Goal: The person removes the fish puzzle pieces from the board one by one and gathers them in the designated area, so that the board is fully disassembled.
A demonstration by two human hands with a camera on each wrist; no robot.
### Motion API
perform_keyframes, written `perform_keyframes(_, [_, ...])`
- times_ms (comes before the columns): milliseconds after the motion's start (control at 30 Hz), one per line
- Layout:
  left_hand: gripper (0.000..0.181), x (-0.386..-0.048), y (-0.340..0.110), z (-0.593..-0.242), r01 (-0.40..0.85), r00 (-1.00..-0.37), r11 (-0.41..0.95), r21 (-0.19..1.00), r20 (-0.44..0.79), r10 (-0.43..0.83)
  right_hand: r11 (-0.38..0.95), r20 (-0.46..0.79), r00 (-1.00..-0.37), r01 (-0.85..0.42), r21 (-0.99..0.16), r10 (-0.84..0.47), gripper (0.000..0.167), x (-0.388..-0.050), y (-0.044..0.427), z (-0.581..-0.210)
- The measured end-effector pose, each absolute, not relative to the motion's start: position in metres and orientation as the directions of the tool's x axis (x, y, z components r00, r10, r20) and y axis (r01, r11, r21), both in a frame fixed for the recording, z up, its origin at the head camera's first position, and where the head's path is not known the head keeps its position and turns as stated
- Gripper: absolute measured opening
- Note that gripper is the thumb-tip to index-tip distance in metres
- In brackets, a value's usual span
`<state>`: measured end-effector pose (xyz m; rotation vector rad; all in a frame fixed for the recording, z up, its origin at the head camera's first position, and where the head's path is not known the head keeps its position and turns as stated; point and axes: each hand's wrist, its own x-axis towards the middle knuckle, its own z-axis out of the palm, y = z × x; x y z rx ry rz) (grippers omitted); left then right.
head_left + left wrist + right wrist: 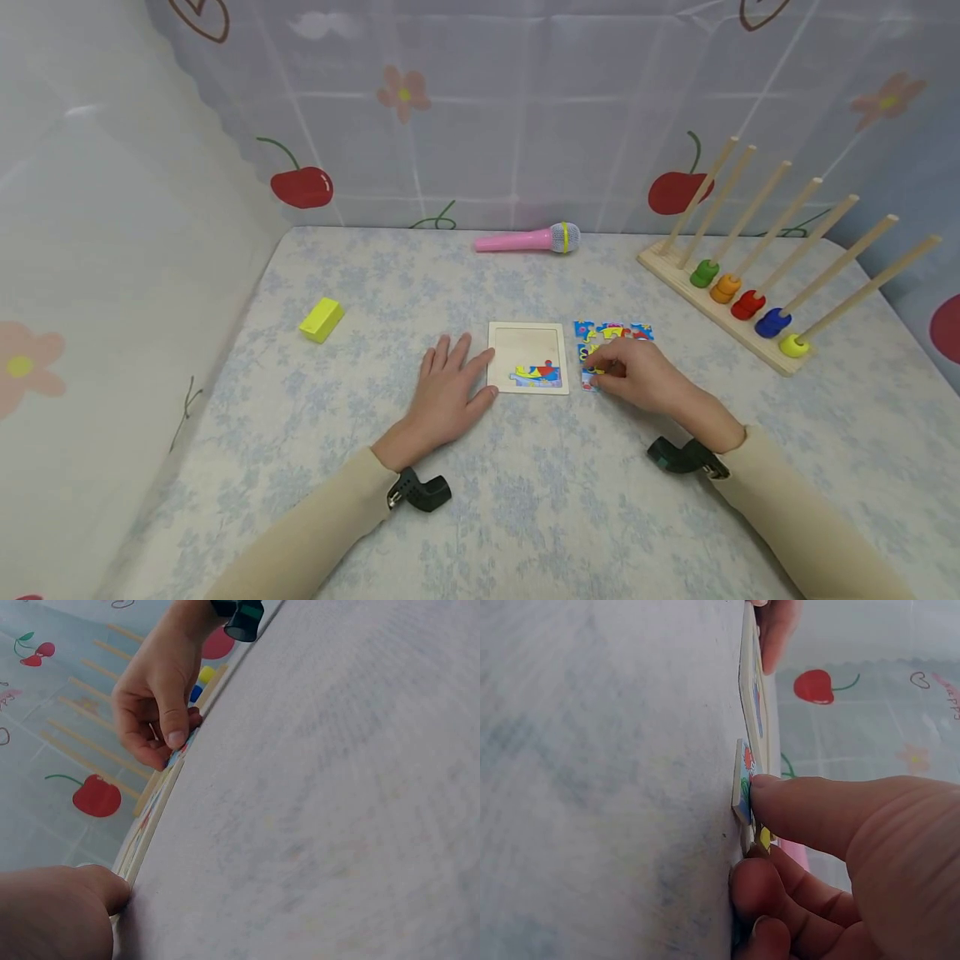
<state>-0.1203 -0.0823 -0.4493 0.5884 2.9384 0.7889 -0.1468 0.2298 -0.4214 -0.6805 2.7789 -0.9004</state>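
A square wooden puzzle tray [525, 343] lies on the table with a few joined colourful pieces [542, 375] in its lower right corner. My left hand [447, 398] rests flat at the tray's left side, fingers spread, its thumb and index fingertip touching the rim. To the right of the tray, more puzzle pieces [611, 329] lie grouped, partly hidden by my right hand [643, 373]. The right thumb sits on a small puzzle piece [744, 784] with red and green print. Its other fingers curl in close to that piece, and their exact contact is partly hidden.
A yellow block [322, 320] lies at the left. Near the back edge is a pink toy microphone [525, 241]. A wooden stand with tall pegs [723, 308] and coloured beads low on several pegs stands at the right. A patterned curtain [487, 108] hangs behind the table.
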Motion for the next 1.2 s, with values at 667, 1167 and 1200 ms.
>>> perform_keyframes(667, [0.054, -0.1201, -0.0816, -0.4483, 0.349, -0.928, 0.798, 0.492, 0.059, 0.369, 0.715, 0.039, -0.879, -0.413, -0.564, -0.476, 0.016, -0.1434, 0.2299, -0.4232])
perform_keyframes(1167, [0.054, -0.1201, -0.0823, -0.4486, 0.346, -0.928, 0.796, 0.496, 0.054, 0.369, 0.724, -0.011, -0.867, -0.409, -0.555, -0.499, 0.021, -0.1434, 0.2288, -0.4195])
perform_keyframes(1200, [0.054, -0.1201, -0.0823, -0.4486, 0.345, -0.928, 0.796, 0.497, 0.054, 0.369, 0.724, -0.01, -0.866, -0.41, -0.555, -0.499, 0.021, -0.1434, 0.2289, -0.4194])
